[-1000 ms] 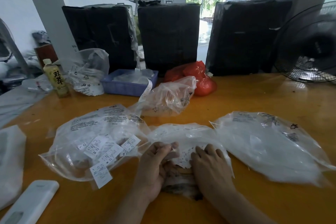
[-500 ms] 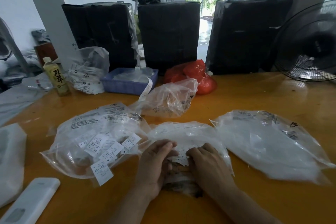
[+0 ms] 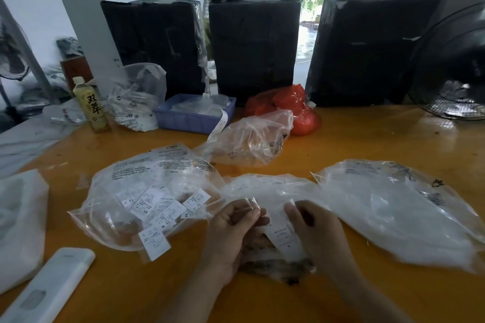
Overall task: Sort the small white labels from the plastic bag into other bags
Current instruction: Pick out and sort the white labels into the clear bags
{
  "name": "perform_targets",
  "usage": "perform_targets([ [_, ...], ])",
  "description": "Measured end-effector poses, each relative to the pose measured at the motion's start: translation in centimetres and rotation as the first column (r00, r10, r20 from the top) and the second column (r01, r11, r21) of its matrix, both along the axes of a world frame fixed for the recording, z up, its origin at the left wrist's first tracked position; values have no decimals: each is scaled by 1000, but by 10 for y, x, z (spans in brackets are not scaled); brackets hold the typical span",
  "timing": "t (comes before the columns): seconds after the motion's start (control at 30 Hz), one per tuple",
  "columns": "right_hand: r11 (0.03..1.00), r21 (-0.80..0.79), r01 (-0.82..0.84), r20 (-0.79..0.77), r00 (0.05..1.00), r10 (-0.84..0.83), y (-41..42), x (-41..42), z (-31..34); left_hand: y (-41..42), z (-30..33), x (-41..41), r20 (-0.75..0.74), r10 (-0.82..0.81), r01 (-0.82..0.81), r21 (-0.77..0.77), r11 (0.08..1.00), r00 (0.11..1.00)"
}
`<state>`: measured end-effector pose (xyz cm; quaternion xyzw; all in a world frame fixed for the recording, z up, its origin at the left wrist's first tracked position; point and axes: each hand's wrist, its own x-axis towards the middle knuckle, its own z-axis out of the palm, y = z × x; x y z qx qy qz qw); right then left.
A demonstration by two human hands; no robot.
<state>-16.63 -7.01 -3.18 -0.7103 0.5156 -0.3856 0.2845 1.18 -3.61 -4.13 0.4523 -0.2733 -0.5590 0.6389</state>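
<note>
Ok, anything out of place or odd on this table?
One white label lies outside the left clear bag, at its near edge, while the others show through the plastic. Otherwise nothing stands out: the hands work at the middle bag.

Legible markings on the table

Bottle (image 3: 90, 105): "双萃". Labels in left bag (image 3: 147, 191): sizes "XS" (image 3: 145, 212), "L" (image 3: 125, 203), "M" (image 3: 163, 226).

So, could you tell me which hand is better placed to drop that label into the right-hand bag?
Right hand: it pinches the label and lies beside that bag.
</note>
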Motion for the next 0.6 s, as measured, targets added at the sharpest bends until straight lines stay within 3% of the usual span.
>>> perform_targets([
  [0.07, 965, 248, -83, 352, 936, -10, -2, -6, 4, -2, -1, -1, -11, -2, 2, 6, 1000, 1000],
  [0.13, 928, 328, -175, 501, 865, -14, -2, -11, 5, -3, -3, -2, 12, -6, 6, -2, 1000, 1000],
  [0.3, 894, 379, -238, 623, 780, -57, -8, -16, 2, -3, -4, -5, 3, -23, 23, -3, 1000, 1000],
  [0.53, 904, 384, -189, 603, 792, -91, -11, -17, -4, -1, -7, -8, 103, -61, 64, -30, 997, 993],
  [0.6, 897, 375, -233, 656, 751, -79, -12, -17, -5, -1, -6, -8, 120, -60, 64, -35, 997, 991],
])
